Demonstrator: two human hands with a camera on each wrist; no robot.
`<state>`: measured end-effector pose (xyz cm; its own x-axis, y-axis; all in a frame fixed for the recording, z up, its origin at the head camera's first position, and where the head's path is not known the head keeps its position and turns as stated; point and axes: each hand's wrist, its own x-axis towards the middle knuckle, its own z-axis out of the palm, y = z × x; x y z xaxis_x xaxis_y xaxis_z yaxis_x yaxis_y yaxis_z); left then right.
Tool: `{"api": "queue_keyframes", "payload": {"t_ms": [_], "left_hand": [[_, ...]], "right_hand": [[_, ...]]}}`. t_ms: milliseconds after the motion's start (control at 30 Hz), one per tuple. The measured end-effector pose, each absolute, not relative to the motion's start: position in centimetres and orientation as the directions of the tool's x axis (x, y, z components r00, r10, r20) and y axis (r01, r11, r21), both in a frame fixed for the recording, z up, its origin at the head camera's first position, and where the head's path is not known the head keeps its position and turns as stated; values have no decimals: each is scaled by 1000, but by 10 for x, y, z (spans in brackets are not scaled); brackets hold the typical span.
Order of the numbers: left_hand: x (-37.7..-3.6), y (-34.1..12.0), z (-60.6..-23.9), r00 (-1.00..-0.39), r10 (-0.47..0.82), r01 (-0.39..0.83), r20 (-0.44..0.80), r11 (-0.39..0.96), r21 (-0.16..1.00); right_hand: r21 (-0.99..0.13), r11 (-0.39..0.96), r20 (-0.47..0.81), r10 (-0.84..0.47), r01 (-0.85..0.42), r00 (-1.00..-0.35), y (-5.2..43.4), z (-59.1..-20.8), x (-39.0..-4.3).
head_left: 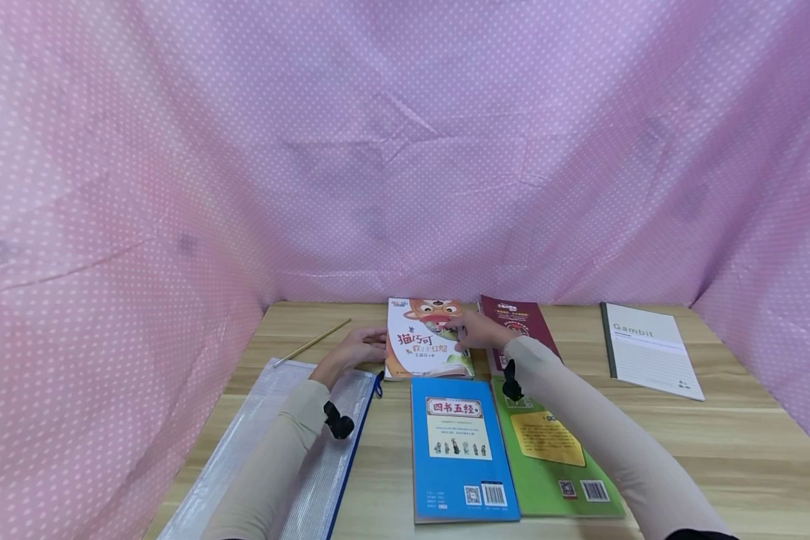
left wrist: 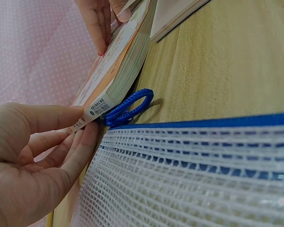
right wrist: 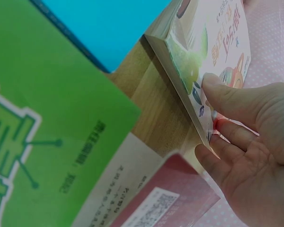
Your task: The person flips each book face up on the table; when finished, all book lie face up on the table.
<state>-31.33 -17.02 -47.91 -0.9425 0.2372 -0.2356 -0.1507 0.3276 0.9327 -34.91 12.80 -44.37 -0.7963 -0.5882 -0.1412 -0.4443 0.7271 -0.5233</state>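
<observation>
A children's storybook (head_left: 424, 352) with a cartoon animal in glasses on its cover lies at the back middle of the table. My left hand (head_left: 361, 346) is at its left side. In the left wrist view, that hand (left wrist: 47, 146) grips the spine (left wrist: 98, 108) between its fingers. My right hand (head_left: 478, 330) holds the storybook's right side. Seen from the right wrist, the right thumb (right wrist: 215, 87) presses on the cover while the other fingers are at the page edge. Part of the cover is hidden behind the right hand.
Nearer stand a blue book (head_left: 459, 480) and a green book (head_left: 547, 491), side by side. A maroon book (head_left: 536, 319) lies right of the storybook, a white notebook (head_left: 655, 349) farther right. A mesh zip pouch (head_left: 243, 420) and a thin golden stick (head_left: 313, 341) are at left. Pink dotted cloth (head_left: 405, 187) surrounds the table.
</observation>
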Motion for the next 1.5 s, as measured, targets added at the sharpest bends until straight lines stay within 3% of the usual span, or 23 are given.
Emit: {"api": "queue_keyframes", "payload": {"t_ms": [533, 1167, 1500], "left_hand": [[-312, -169, -476, -944, 224, -157, -241, 337, 928], [-311, -159, -474, -943, 228, -142, -243, 387, 911], [-309, -156, -473, -946, 211, -152, -246, 380, 913]], "right_hand": [[-505, 727, -139, -600, -465, -788, 129, -441, -348], [-490, 779, -179, -529, -392, -829, 134, -439, -347], [-489, 761, -168, -561, -426, -810, 132, -435, -344]]}}
